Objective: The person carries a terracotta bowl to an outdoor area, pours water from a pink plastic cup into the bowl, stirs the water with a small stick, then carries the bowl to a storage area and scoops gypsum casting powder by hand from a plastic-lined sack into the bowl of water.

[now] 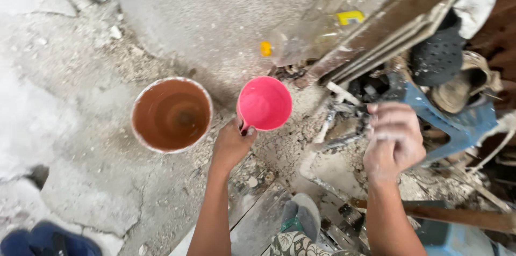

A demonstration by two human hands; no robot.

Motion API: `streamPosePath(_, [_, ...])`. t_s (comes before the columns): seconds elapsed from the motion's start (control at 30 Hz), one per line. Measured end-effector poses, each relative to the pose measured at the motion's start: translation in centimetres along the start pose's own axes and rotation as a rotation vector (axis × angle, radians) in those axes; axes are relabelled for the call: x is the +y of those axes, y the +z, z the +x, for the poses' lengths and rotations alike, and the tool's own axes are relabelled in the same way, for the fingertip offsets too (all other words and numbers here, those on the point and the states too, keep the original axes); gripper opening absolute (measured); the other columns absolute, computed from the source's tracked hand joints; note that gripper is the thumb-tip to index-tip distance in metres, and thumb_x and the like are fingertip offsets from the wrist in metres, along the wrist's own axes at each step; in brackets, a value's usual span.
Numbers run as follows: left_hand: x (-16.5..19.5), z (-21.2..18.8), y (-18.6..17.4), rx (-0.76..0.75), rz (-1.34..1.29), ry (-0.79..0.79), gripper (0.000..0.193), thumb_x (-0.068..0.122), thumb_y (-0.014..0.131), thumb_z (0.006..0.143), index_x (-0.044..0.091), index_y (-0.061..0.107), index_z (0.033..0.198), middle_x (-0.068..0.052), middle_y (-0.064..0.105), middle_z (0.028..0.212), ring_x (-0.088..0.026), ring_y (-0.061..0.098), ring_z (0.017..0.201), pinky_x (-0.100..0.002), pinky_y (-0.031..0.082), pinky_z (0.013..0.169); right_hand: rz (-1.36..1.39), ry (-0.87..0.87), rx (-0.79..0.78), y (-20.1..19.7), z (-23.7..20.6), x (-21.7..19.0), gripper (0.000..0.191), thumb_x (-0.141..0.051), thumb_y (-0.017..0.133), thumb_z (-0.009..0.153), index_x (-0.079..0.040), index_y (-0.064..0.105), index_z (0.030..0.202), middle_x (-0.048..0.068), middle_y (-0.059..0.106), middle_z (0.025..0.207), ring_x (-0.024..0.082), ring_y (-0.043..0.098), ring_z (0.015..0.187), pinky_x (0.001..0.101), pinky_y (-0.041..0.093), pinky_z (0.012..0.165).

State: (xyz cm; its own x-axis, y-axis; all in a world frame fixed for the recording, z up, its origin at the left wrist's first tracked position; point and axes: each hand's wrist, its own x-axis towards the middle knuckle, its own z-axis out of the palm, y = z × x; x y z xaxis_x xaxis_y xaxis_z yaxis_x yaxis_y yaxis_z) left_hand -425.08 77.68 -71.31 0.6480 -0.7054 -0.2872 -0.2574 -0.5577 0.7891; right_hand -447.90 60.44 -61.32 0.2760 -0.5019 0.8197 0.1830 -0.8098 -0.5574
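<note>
Knee cloth with a leaf print (301,245) sits nearest, at six o'clock, with one grey shoe toe (303,214) just above it on worn planks (258,218). Two bare forearms rise from the lower edge. The left hand (232,146) is closed around the handle of one pink cup (264,103), holding it above the ground with its mouth turned toward the camera; the cup looks empty. The right hand (394,140), dusted white, hovers at about three o'clock with fingers curled loosely and nothing visibly gripped (motion blur hides the fingertips, so I cannot tell whether it pinches anything small). One round bucket (172,114) with a pale rim stands on the cracked concrete floor (70,143) just to the nine o'clock side of the cup, apart from it, holding brown muddy water. At seven o'clock, one dark blue object (45,241) lies at the frame edge. Beyond the right hand, one blue plastic stool (454,119) lies among rubble. Farther, at one o'clock, one dusty clear bottle (306,41) with a yellow cap lies beside leaning wooden boards (392,19).
</note>
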Motion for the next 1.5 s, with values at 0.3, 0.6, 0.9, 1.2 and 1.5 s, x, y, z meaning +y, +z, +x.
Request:
streamPosePath(0.3, [-6.4, -1.4, -6.9, 0.372, 0.043, -0.242, 0.032, 0.03, 0.073, 0.089, 0.0, 0.064, 0.096, -0.025, 0.072, 0.091, -0.045, 0.07, 0.09, -0.053, 0.053, 0.075, 0.431, 0.277, -0.393, 12.1, -7.6, 1.7, 0.019, -0.004, 0.051, 0.103, -0.006, 0.064, 0.089, 0.008, 0.066, 0.099, 0.019, 0.068, 0.091, 0.0345, 0.061, 0.079])
streamPosePath(0.6, [-12.6, -4.1, -10.5, 0.549, 0.179, -0.542, 0.029, 0.027, 0.067, 0.095, 0.003, 0.061, 0.111, -0.024, 0.073, 0.1, -0.047, 0.069, 0.094, -0.056, 0.053, 0.078, 0.129, 0.942, -1.336, 21.4, -16.4, 5.3, 0.02, -0.02, 0.052, 0.105, -0.01, 0.063, 0.118, 0.008, 0.068, 0.113, 0.015, 0.065, 0.101, 0.0349, 0.053, 0.09])
streamPosePath(0.9, [-16.9, -4.6, -9.7, 0.654, 0.15, -0.573, 0.024, 0.015, 0.062, 0.096, 0.004, 0.06, 0.117, -0.024, 0.073, 0.103, -0.046, 0.069, 0.094, -0.056, 0.053, 0.079, 0.232, 0.865, -1.554, 21.7, -20.8, 6.3, 0.029, -0.025, 0.052, 0.105, -0.007, 0.059, 0.126, 0.013, 0.067, 0.123, 0.02, 0.066, 0.107, 0.0391, 0.054, 0.092])
streamPosePath(1.2, [-19.2, -2.6, -7.1, 0.676, 0.207, -0.417, 0.026, 0.001, 0.063, 0.089, 0.001, 0.058, 0.115, -0.027, 0.069, 0.099, -0.049, 0.067, 0.092, -0.057, 0.052, 0.079, 0.093, 1.137, -1.474, 18.6, -19.2, 7.4, 0.031, -0.028, 0.052, 0.106, -0.009, 0.06, 0.129, 0.015, 0.069, 0.115, 0.032, 0.064, 0.098, 0.0422, 0.054, 0.084])
streamPosePath(1.5, [-14.6, -1.4, -7.5, 0.71, 0.327, -0.26, 0.027, 0.003, 0.067, 0.085, 0.002, 0.061, 0.111, -0.022, 0.069, 0.101, -0.045, 0.068, 0.088, -0.056, 0.053, 0.072, 0.165, 0.79, -1.133, 11.8, -8.0, 2.9, 0.03, -0.023, 0.051, 0.104, -0.012, 0.064, 0.128, 0.007, 0.071, 0.124, 0.022, 0.069, 0.109, 0.0382, 0.06, 0.095])
